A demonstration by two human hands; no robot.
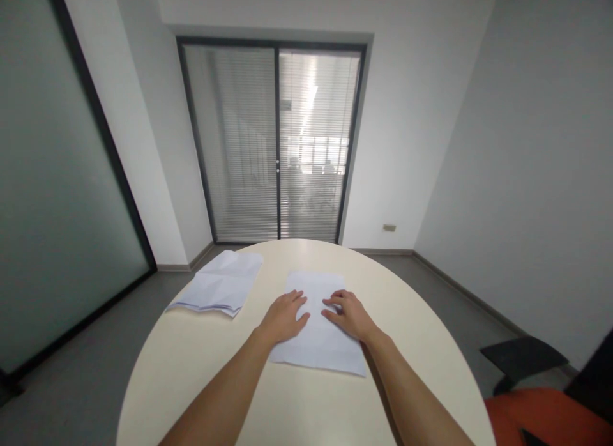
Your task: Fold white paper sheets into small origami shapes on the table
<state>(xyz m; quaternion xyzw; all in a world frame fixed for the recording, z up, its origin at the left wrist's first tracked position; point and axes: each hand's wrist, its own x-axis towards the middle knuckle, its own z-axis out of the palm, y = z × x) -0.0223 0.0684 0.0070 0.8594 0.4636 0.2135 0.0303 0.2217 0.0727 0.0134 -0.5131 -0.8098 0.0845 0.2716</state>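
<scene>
Both my forearms reach forward over the near edge of the round table (201, 369), converging toward its middle. My left hand (283, 318) lies palm down, fingers spread loosely and flat, pressing the left side of a sheet of paper (318, 350); the thumb points in toward the other hand. My right hand (348, 314) is also palm down on the sheet, fingers a little curled and turned leftward, fingertips close to the left hand's but apart from them. Neither hand grips anything; both rest open on the paper.

The sheet lies flat near the table's centre, its long axis running from the near edge toward the far edge, away from me. The near short edge sits just behind my wrists; the far short edge shows beyond my fingers. Faint fold lines cross it.

A stack of papers (221, 285), creased and slightly fanned, sits by the table's far left edge, well apart from my hands, one corner at the rim.

Beyond the table: a glass sliding door (275, 146) with blinds. A chair (541, 407) stands off the table's right edge.
</scene>
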